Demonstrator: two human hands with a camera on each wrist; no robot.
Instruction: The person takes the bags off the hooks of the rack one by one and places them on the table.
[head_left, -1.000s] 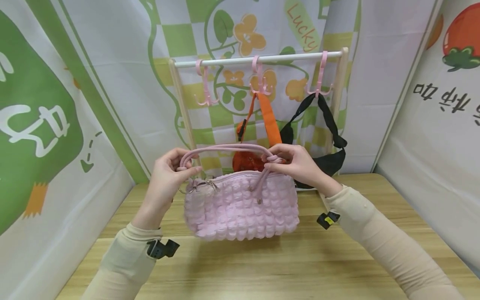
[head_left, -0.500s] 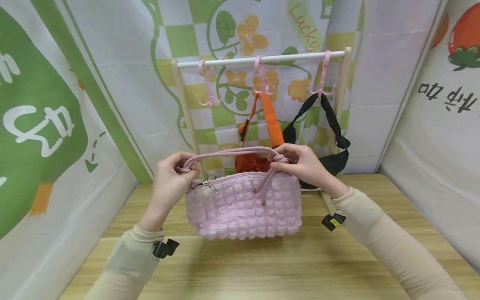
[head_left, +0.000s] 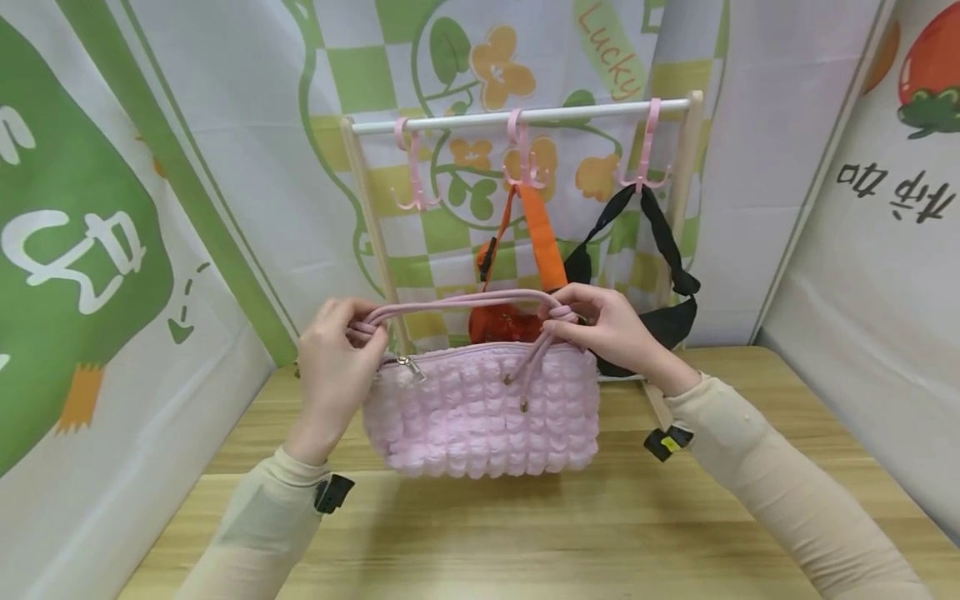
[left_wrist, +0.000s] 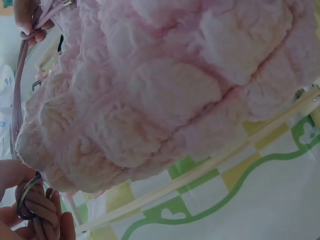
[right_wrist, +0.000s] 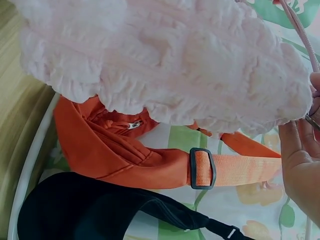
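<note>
Pink bag (head_left: 480, 412) hangs just below and between our left grip (head_left: 335, 367) and our right grip (head_left: 606, 329), seemingly off the table (head_left: 480, 542), though we cannot judge the gap beneath it. Our left grip is narrow, pinching the handle (head_left: 450, 303) near one end; our right grip is narrow too, holding the handle's knot (head_left: 562, 313) at the other. What counts most is how the bag lies: its long axis runs crosswise, from under the left grip to under the right, and the handle arches between them along the same line. Just below and inward of the left grip, we see the zip pull (head_left: 412, 371). Beyond and above both grips stands the rack (head_left: 585, 112). We judge its left hook (head_left: 415, 171) nearer our left grip, up and inward from it. Above and between the grips, the middle hook (head_left: 522, 158) bears an orange bag (head_left: 543, 237). Outward and beyond our right grip, a black bag (head_left: 667, 325) hangs from the right hook (head_left: 650, 142), partly hidden from us.
</note>
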